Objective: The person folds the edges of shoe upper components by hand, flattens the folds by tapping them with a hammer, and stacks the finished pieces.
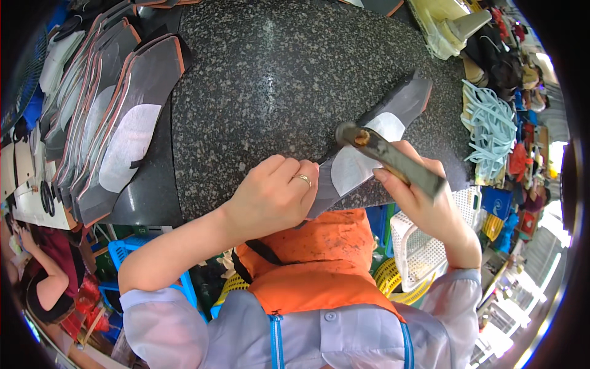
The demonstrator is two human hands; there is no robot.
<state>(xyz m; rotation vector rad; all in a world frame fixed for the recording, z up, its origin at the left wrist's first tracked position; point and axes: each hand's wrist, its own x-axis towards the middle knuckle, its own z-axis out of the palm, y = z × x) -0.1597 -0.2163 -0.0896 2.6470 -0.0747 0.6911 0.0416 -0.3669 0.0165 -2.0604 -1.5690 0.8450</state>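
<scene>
A long grey cut piece (410, 103), like a shoe-upper part, lies slantwise on the dark speckled stone slab (258, 80). On it is a white oval patch (350, 169). My left hand (279, 190), a ring on one finger, is closed on the piece's near left end; the fingertips are partly hidden. My right hand (424, 197) grips a hammer (409, 165) by its handle, just above the patch. The dark metal head is slightly blurred and covers part of the piece. I cannot tell whether the hammer touches it.
Several similar grey pieces (141, 80) with orange edges overlap at the left. Black scissors (47, 197) lie beyond them. Light blue strips (488, 126) are heaped at the right, below a cream-coloured container (439, 31). A white plastic basket (418, 246) stands under the slab's near edge. Another person's arm (49, 270) shows at lower left.
</scene>
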